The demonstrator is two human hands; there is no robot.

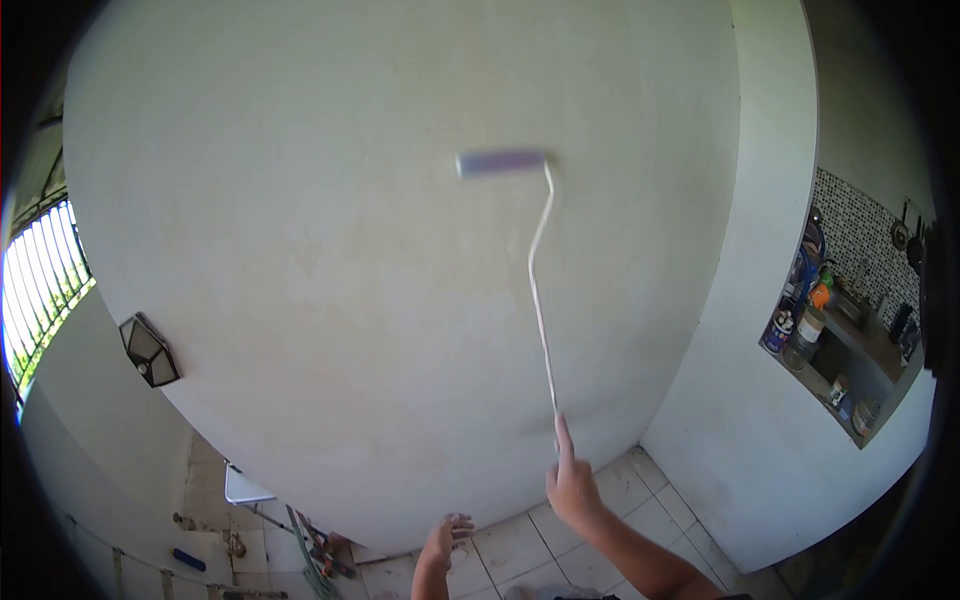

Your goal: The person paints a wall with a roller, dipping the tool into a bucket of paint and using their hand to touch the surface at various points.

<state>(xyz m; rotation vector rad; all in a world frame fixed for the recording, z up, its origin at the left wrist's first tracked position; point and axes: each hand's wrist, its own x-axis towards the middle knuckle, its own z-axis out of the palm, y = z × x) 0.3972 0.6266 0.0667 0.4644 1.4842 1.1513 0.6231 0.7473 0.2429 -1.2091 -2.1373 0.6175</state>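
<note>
My right hand (573,488) is wrapped round the grip of a long-handled paint roller (541,310), its index finger stretched up along the handle. The roller's purplish sleeve (502,162) lies level against the upper part of the pale wall (330,270), slightly blurred. Its white metal rod bends on the way down to my grip, which is mostly hidden in the fingers. Lower and to the left, my left hand (446,538) hangs in front of the wall's foot with fingers loosely apart, holding nothing.
A wall lamp (150,350) juts out at the left edge of the wall, near a barred window (45,290). On the right, a pass-through ledge (815,385) carries jars and cans. Tools and a hose (318,560) lie on the tiled floor (505,545).
</note>
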